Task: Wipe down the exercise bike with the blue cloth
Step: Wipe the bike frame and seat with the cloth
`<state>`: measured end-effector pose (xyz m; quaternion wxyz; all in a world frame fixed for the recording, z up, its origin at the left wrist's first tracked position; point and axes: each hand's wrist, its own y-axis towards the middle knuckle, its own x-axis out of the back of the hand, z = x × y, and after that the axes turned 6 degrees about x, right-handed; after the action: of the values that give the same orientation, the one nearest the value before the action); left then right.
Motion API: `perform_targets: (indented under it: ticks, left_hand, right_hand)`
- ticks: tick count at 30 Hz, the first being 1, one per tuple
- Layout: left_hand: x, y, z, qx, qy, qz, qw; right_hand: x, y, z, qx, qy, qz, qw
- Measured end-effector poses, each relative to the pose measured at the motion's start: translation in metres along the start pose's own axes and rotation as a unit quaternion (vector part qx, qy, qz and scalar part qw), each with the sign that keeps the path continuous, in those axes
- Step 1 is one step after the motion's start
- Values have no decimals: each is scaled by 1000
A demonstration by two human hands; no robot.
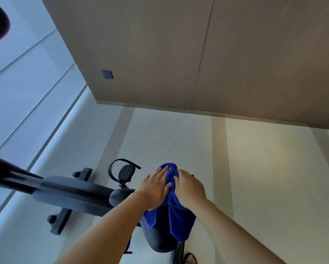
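Note:
The dark grey exercise bike (70,195) stretches from the left edge to the bottom centre, its saddle (159,239) nearest me. A blue cloth (176,216) is draped over the saddle and hangs down its near side. My left hand (154,189) lies flat on the cloth's left part, fingers spread. My right hand (190,187) presses on the cloth's right part, fingers curled into the fabric. A pedal with its strap (124,173) sticks out beyond my hands.
Pale floor with darker stripes (255,168) surrounds the bike. A brown panelled wall (178,54) with a small dark switch plate (107,74) stands behind. The bike's foot bar (60,220) rests on the floor at left. A patterned slipper (190,259) shows at the bottom.

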<state>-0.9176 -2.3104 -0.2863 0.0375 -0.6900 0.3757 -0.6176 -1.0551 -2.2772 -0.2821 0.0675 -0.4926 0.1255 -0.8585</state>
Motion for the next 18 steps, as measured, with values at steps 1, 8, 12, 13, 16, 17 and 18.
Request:
perform_targets:
  ticks: [1,8,12,13,16,17,18]
  left_hand:
    - [-1,-3,-2,6,-15,-6,1000]
    - [-14,-30,-4,-15,-64,-74,995]
    - [-15,-61,15,-67,-43,-76,994]
    - [-15,-69,21,-75,-40,-85,993]
    - [-12,-95,43,-74,-43,-109,990]
    - [-12,-104,53,-69,-41,-122,989]
    - [-12,-113,64,-64,-49,-139,987]
  right_hand:
    - [0,-2,0,3,-1,-7,1000]
    - [-3,-39,12,21,8,-68,997]
    - [-16,-71,35,32,-1,-99,995]
    - [-21,-77,43,34,1,-102,994]
    - [-36,-92,70,43,-2,-90,995]
    - [-42,-97,80,51,-11,-83,995]
    - [-49,-100,90,63,-21,-79,995]
